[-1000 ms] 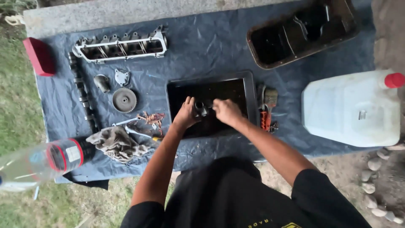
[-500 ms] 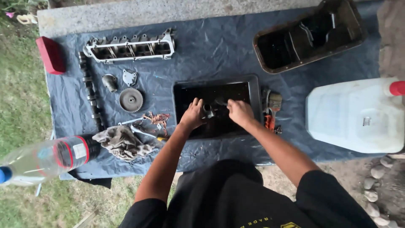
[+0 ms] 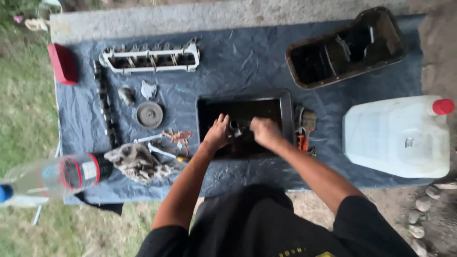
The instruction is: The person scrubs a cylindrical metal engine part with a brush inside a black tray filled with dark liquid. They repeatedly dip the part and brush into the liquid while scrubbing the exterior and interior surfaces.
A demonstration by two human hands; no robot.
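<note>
1. The person in a black shirt is standing at the near edge of a table covered with a dark blue tarp [image 3: 247, 66], both bare arms reaching forward.
2. The left hand [image 3: 218, 134] is resting inside the black rectangular tray [image 3: 287, 110], fingers curled loosely around a small grey metal part [image 3: 234, 127]; the grip looks partial, not a closed fist.
3. The right hand [image 3: 264, 131] is sitting just beside it in the tray, fingers bent down toward the same part; whether it is actually gripping the part cannot be told, motion blur.
4. The metal part is lying between the two hands, near the middle of the tray.
5. Near left edge: a clear plastic bottle [image 3: 52, 175] with a red-and-black label is lying on its side, next to a crumpled dirty rag [image 3: 137, 163].
6. Right of the tray: a small brush [image 3: 308, 123], then a white plastic jerrycan [image 3: 397, 137] with a red cap.
7. Mid-left: a round pulley [image 3: 149, 114] and a long camshaft [image 3: 105, 109] are lying on the tarp.
8. Far left: a pale metal bearing ladder frame [image 3: 150, 57] and a red box [image 3: 63, 64].
9. Far right: a dark oil pan [image 3: 347, 47], open side up.
</note>
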